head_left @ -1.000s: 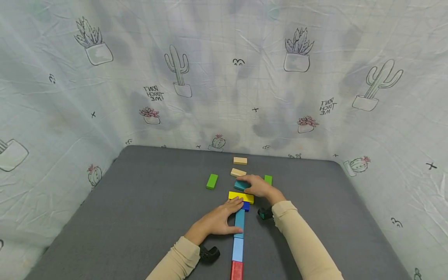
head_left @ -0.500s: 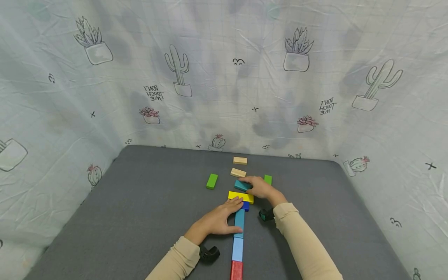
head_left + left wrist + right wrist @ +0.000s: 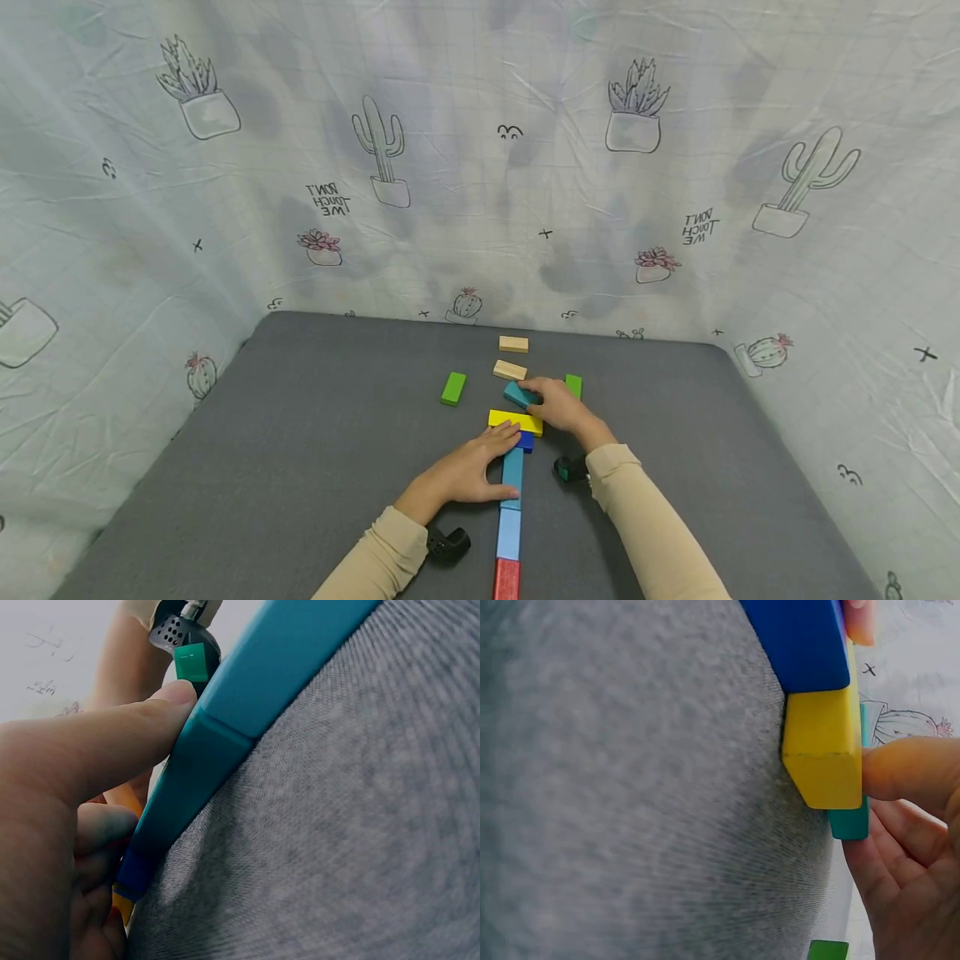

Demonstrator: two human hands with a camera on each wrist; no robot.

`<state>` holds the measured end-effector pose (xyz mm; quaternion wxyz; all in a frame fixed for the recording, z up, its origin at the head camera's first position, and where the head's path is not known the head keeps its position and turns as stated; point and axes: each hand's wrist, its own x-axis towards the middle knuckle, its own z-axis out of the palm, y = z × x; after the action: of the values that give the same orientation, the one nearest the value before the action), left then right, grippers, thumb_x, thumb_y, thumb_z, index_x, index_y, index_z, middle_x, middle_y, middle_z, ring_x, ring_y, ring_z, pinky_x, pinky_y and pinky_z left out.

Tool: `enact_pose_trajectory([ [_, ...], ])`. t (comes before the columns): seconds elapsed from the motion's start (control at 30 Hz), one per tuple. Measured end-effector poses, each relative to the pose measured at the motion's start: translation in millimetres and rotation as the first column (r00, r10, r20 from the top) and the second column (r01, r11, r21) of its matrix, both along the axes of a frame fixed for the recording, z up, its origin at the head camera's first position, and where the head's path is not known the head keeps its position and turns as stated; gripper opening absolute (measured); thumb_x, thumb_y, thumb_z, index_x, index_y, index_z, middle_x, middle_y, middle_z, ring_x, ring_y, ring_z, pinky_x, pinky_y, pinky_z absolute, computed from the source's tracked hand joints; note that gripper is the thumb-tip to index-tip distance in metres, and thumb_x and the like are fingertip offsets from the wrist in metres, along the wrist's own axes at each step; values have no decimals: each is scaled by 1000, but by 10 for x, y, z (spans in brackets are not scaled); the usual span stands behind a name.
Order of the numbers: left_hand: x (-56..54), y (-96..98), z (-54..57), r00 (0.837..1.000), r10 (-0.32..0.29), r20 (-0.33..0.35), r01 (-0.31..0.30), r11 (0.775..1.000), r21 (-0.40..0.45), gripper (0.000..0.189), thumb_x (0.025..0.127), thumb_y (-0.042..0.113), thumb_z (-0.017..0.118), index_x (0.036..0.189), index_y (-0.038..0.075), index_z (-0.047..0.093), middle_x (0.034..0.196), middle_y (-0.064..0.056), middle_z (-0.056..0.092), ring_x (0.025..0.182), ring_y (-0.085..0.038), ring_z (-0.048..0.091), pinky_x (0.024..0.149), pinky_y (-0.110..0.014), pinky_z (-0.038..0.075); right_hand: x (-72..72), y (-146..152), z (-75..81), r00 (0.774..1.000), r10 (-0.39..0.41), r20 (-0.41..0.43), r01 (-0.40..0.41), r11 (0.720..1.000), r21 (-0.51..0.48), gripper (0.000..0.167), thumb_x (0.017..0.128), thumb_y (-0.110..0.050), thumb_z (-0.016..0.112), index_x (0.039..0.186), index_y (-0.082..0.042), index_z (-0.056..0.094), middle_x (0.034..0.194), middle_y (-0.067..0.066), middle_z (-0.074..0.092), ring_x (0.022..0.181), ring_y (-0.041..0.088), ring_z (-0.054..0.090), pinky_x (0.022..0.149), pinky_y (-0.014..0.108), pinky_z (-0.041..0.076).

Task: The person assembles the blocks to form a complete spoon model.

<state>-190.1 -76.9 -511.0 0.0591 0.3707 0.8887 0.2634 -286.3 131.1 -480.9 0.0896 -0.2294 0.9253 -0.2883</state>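
Observation:
My right hand [image 3: 561, 405] pinches a teal block [image 3: 517, 393] between thumb and fingers, just beyond the crosswise yellow block [image 3: 504, 419]. In the right wrist view the thumb is at the near side of that teal block [image 3: 850, 825], partly hidden behind the yellow block [image 3: 823, 750]. My left hand [image 3: 468, 471] rests over the row with fingers extended onto the yellow and dark blue blocks [image 3: 527, 442]. Its thumb touches a blue-teal block [image 3: 513, 471] in the row, as the left wrist view shows along the block's side [image 3: 196, 776].
Towards me the row goes on with a light blue block [image 3: 509, 533] and a red block [image 3: 507, 578]. Green blocks lie left [image 3: 453, 389] and right [image 3: 573, 385]. Two plain wooden blocks [image 3: 510, 370] [image 3: 513, 344] lie farther back on the grey table [image 3: 315, 433], before a patterned curtain [image 3: 465, 167].
The teal block in my right hand has turned slightly, its right end angling towards me, and the hand has shifted a little to the right. My left hand stays in place.

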Motion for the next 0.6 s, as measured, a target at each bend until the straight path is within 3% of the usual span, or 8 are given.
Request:
enact_pose_trajectory([
  [0.27, 0, 4, 13, 1000, -2, 1, 2, 1000, 9, 85, 85, 55, 62, 150, 10, 29, 158, -3, 22, 146, -18, 18, 118, -38, 22, 73, 69, -39, 993, -120, 2, 119, 982, -145, 50, 87, -10, 68, 134, -3, 53, 133, 19, 55, 113, 33, 57, 92, 48, 50],
  [0.6, -2, 3, 4, 1000, -6, 2, 6, 1000, 9, 85, 86, 55, 61, 150, 10, 29, 158, -4, 22, 146, -19, 18, 118, -37, 21, 225, 117, -71, 953, -304, 8, 298, 930, -213, 50, 84, -13, 71, 130, -2, 57, 122, 19, 63, 104, 32, 63, 86, 45, 53],
])
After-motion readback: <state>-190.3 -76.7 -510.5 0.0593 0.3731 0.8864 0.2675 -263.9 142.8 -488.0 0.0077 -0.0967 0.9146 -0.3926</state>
